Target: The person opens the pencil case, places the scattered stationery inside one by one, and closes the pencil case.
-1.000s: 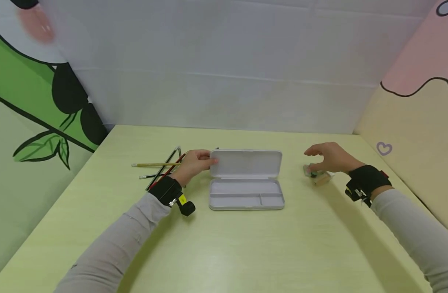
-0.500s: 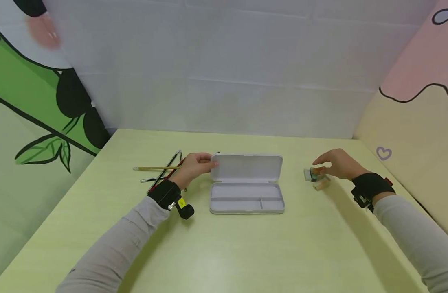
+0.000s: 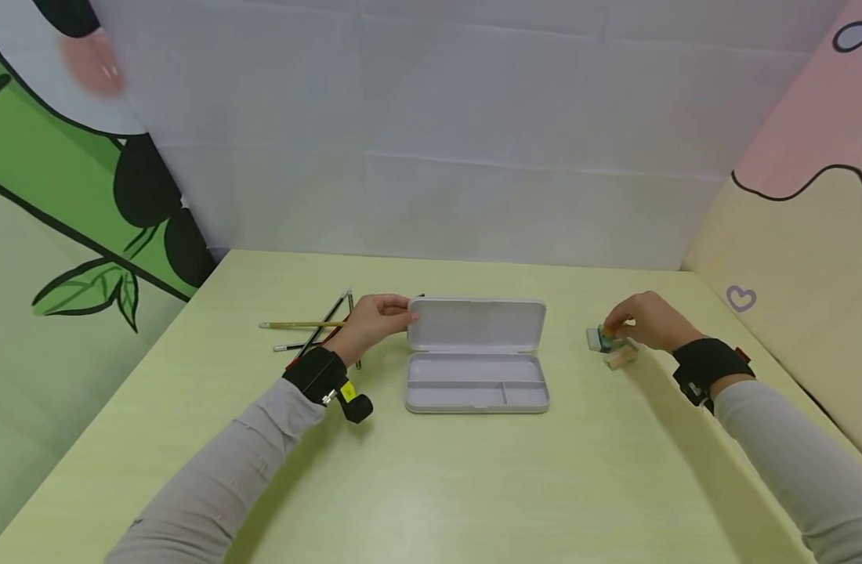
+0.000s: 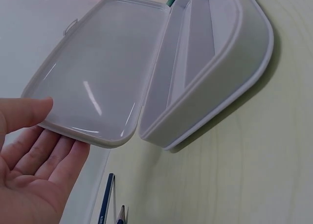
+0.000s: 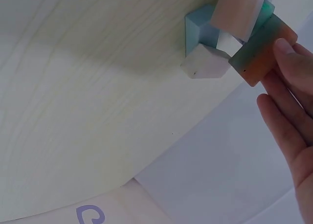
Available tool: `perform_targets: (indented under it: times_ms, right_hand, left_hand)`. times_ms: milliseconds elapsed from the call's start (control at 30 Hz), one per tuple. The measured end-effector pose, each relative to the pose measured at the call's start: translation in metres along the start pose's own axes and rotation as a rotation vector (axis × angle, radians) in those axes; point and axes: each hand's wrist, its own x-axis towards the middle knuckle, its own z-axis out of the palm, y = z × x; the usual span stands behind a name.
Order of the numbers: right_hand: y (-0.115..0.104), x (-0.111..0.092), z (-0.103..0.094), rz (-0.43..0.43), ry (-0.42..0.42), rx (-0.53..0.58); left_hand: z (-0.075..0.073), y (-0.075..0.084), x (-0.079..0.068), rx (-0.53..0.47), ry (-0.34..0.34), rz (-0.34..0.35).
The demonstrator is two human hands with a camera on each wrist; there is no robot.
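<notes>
A white plastic pencil case [image 3: 452, 368] lies with its lid raised on the table, its compartments bare. At the lid's left edge, my left hand [image 3: 374, 325] pinches the rim; the left wrist view has the thumb on the inner face and the fingers behind the lid [image 4: 102, 62]. Off to the right, my right hand [image 3: 653, 321] pinches an orange-and-green eraser [image 5: 261, 50] between thumb and fingers. Close to it lie a peach-coloured eraser [image 5: 239, 11], a blue one and a whitish block [image 5: 205, 62], partly overlapping in the right wrist view.
Several pencils [image 3: 300, 324] lie crossed left of the case, partly hidden by the left hand and wrist. A pale sheet [image 3: 431, 157] hangs behind the table [image 3: 431, 478], and patterned panels stand along both sides.
My right hand, earlier spread above the erasers, has closed its thumb and fingers on the orange-and-green one. The left hand keeps its hold on the lid. The head view has shifted slightly.
</notes>
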Motion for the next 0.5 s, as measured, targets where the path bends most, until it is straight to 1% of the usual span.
perform_targets:
  times_ms: [167, 300, 500]
  right_hand:
    - [-0.004, -0.001, -0.002, -0.020, 0.010, 0.005]
    - [-0.014, 0.002, -0.005, -0.036, 0.011, 0.025]
    - [-0.029, 0.007, -0.009, -0.036, -0.013, 0.095]
  left_hand:
    - [0.000, -0.002, 0.000, -0.012, -0.012, -0.003]
    - [0.000, -0.003, 0.001, -0.017, -0.018, -0.004]
    - [-0.001, -0.001, 0.000, -0.024, -0.021, 0.000]
